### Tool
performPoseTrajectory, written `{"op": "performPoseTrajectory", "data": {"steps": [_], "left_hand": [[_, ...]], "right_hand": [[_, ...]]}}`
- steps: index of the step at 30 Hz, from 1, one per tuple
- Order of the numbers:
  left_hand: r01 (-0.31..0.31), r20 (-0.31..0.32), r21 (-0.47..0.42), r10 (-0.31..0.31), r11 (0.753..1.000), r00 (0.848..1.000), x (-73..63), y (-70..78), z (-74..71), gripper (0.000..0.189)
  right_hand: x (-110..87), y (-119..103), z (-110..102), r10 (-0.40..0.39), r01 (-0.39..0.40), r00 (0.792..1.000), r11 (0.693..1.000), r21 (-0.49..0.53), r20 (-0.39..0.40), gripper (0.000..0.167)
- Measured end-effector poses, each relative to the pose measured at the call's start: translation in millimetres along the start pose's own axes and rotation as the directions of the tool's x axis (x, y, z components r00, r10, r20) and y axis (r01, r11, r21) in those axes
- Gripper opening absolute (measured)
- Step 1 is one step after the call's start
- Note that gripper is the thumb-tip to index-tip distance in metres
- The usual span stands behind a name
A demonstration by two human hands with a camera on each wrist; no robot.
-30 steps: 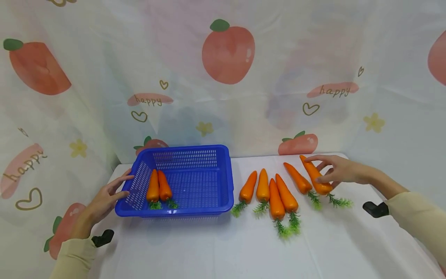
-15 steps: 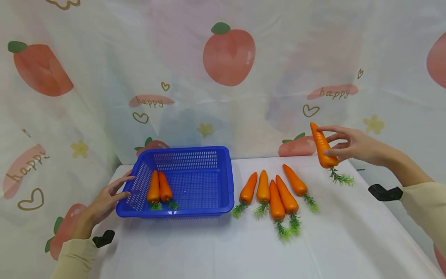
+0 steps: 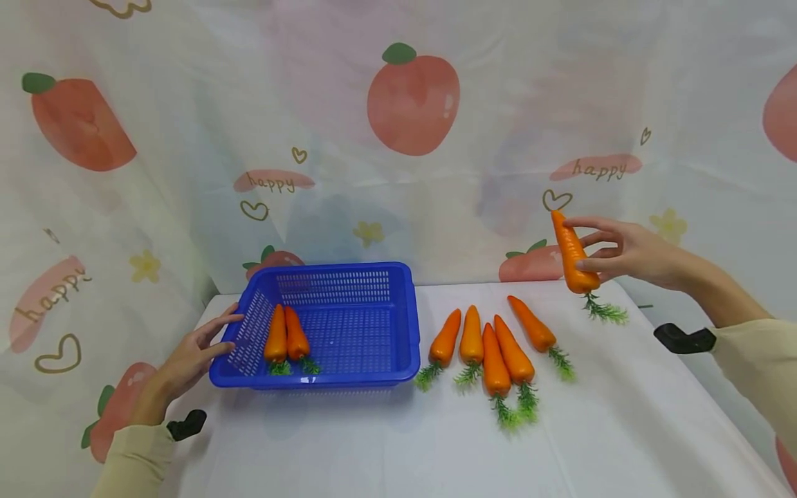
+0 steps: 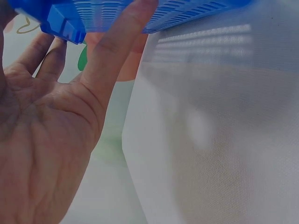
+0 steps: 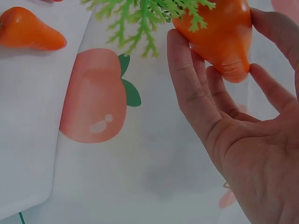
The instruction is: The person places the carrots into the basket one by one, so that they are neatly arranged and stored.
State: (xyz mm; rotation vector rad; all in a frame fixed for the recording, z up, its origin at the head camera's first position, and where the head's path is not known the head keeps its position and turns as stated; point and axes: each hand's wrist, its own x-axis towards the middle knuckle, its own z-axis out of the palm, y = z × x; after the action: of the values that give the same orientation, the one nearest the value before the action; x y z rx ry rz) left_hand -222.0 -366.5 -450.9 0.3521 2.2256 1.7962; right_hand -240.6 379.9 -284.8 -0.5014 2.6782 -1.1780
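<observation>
My right hand (image 3: 635, 252) holds a carrot (image 3: 571, 256) up above the far right of the table, fingers and thumb around its side. The carrot's tip points up and its leafy green end hangs down; the right wrist view shows the same carrot (image 5: 224, 37) between thumb and fingers. At the left, my left hand (image 3: 189, 356) rests at the rim of a blue plastic basket (image 3: 324, 379), with loosely extended fingers and thumb touching its left edge. Two carrots (image 3: 297, 335) lie side by side inside the basket, tops toward the near wall.
Several more carrots (image 3: 496, 366) lie on the white-covered table (image 3: 373, 443) right of the basket, leafy ends facing me. The rightmost carrot (image 3: 532, 325) lies apart from the others. A fruit-printed curtain (image 3: 498, 124) rises behind the table and along its sides.
My right hand has lifted the carrot off the table, then shifted it slightly up and left. The left hand stays at the basket's rim.
</observation>
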Motion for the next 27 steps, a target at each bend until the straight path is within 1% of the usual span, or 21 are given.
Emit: {"op": "performPoseTrajectory", "data": {"steps": [6,11,17,22,24,27], "left_hand": [[0.002,-0.001,-0.005,-0.002,1.000,1.000,-0.2,-0.2,0.6,0.060],[0.001,0.001,-0.014,-0.001,1.000,1.000,-0.9,-0.1,0.3,0.058],[-0.001,0.003,-0.017,0.001,1.000,1.000,-0.6,0.6,0.8,0.058],[-0.008,-0.002,-0.005,0.008,1.000,1.000,0.3,1.0,0.8,0.059],[-0.010,-0.002,-0.006,0.010,1.000,1.000,0.4,0.7,0.5,0.058],[-0.011,0.000,-0.009,0.011,1.000,1.000,0.1,0.1,-0.1,0.058]], "right_hand": [[13.3,-12,8,-0.009,0.009,1.000,1.000,-0.023,0.026,0.072],[31.8,-29,17,-0.004,0.005,0.998,1.000,-0.025,0.062,0.072],[56.9,-52,30,-0.030,0.037,0.993,0.997,-0.061,0.118,0.073],[78.5,-70,45,-0.049,0.061,0.988,0.995,-0.074,0.148,0.073],[87.5,-77,53,-0.055,0.069,0.986,0.994,-0.085,0.155,0.073],[103.2,-89,66,-0.063,0.077,0.982,0.994,-0.074,0.178,0.073]]}}
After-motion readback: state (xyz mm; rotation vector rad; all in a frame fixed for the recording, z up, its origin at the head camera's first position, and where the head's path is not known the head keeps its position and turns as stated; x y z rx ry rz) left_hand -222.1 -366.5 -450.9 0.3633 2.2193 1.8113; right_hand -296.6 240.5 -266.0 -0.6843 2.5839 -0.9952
